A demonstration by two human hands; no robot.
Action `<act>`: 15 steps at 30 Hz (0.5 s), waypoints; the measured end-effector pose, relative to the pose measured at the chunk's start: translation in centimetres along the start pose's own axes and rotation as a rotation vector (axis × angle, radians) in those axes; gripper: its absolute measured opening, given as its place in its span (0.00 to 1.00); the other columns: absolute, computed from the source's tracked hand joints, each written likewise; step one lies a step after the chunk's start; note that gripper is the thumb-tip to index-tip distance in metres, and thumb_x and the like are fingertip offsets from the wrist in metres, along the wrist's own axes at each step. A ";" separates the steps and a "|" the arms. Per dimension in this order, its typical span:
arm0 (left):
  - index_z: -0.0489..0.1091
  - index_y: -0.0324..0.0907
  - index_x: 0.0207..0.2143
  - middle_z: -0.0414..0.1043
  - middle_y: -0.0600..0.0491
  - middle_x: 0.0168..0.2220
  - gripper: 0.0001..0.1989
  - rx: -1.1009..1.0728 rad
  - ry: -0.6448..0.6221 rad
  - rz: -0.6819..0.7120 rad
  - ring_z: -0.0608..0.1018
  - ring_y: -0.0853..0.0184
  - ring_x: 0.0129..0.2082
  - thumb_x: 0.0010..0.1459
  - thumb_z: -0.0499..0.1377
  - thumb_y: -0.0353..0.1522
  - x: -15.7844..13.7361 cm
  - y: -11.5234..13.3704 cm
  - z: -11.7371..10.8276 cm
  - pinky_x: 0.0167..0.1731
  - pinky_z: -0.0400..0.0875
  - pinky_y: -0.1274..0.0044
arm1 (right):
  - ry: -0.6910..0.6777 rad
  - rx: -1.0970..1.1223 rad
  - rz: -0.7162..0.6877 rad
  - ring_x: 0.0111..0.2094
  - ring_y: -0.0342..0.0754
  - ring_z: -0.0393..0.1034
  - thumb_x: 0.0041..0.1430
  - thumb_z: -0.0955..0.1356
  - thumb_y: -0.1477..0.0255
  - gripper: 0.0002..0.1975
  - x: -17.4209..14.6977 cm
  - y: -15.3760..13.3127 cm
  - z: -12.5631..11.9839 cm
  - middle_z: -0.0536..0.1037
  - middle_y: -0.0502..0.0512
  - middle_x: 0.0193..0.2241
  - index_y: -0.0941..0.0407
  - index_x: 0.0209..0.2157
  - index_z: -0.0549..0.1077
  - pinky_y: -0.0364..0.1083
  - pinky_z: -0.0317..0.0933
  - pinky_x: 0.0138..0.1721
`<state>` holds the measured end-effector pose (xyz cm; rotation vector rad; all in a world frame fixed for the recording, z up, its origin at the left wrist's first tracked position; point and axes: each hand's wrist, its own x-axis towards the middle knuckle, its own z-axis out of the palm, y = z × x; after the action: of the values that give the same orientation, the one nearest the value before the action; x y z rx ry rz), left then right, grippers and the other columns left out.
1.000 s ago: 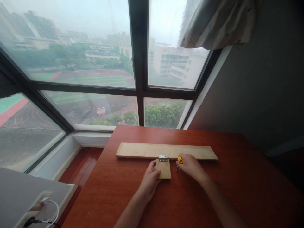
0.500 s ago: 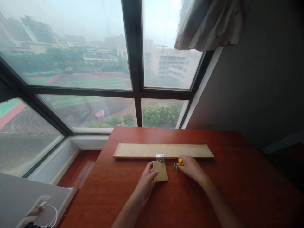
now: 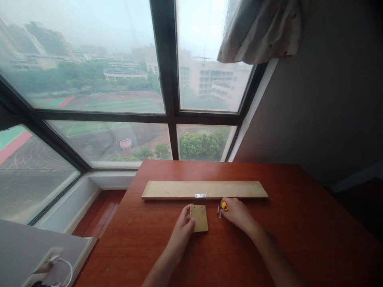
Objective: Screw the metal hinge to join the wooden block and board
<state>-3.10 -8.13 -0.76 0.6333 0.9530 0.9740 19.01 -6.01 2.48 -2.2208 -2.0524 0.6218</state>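
We grip a small, squarish, pale wooden plate [image 3: 201,220] by its left edge in our left hand [image 3: 182,225], just apart from the long pale wooden board [image 3: 173,188]; our right hand [image 3: 235,210] is curled around a yellow-ended tool [image 3: 224,206]. On the reddish-brown wooden desk [image 3: 143,235], a knock could shift the silver metal bracket [image 3: 200,195] at the board's near edge, or roll the thin silver metal rods [image 3: 218,209]. We see no legible writing.

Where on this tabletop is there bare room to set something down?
The tabletop has bare room beyond the long board, left of the left hand, and right of the right hand. Crowded between the hands: small board, thin metal pieces, yellow item; metal bracket at the long board's near edge.
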 end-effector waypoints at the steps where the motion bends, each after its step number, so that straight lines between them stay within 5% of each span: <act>1: 0.61 0.42 0.52 0.75 0.44 0.44 0.31 0.021 -0.004 0.006 0.77 0.57 0.42 0.45 0.66 0.36 0.1 -0.1 -0.2 0.39 0.70 0.73 | 0.001 -0.002 0.001 0.36 0.50 0.73 0.53 0.69 0.68 0.04 0.0 0.0 0.0 0.80 0.54 0.34 0.51 0.33 0.74 0.42 0.51 0.30; 10: 0.62 0.45 0.58 0.76 0.46 0.41 0.31 0.670 0.094 0.278 0.76 0.54 0.44 0.51 0.62 0.34 -0.9 1.6 -0.6 0.48 0.64 0.70 | 0.026 0.008 -0.010 0.35 0.50 0.73 0.54 0.69 0.68 0.04 -0.1 -0.1 0.0 0.80 0.54 0.33 0.51 0.33 0.74 0.42 0.49 0.29; 15: 0.67 0.46 0.56 0.73 0.43 0.50 0.24 0.931 0.098 0.289 0.74 0.51 0.50 0.55 0.58 0.35 -1.2 2.0 -0.6 0.51 0.61 0.70 | 0.051 0.036 -0.020 0.35 0.50 0.74 0.55 0.68 0.68 0.04 -0.3 0.1 -0.6 0.80 0.54 0.32 0.52 0.33 0.73 0.42 0.51 0.30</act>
<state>-4.73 -8.33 1.04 1.5437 1.4300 0.7761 19.34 -6.20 3.10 -2.1710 -2.0205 0.5892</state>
